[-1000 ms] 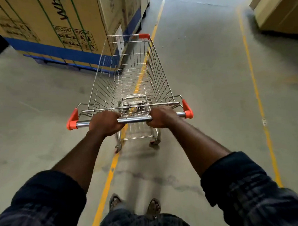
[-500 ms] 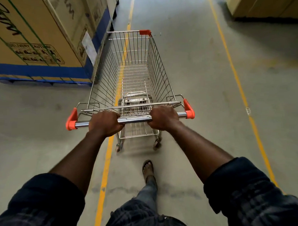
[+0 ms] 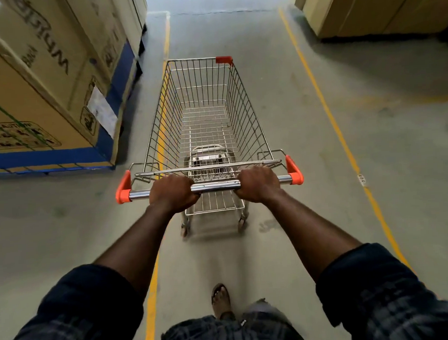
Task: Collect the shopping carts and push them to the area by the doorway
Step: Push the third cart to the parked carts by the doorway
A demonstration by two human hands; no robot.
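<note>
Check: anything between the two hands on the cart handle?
Nothing but bare handle between the left hand and the right hand, as the head view shows.

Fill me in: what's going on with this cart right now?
A person has both hands on the cart: the left hand and right hand each grip the handle, fingers curled round it. The basket is empty. The cart points down an aisle between boxes on the left and more boxes on the right, riding over the left yellow line. One foot is forward, mid-stride. No doorway or other cart is in view.
</note>
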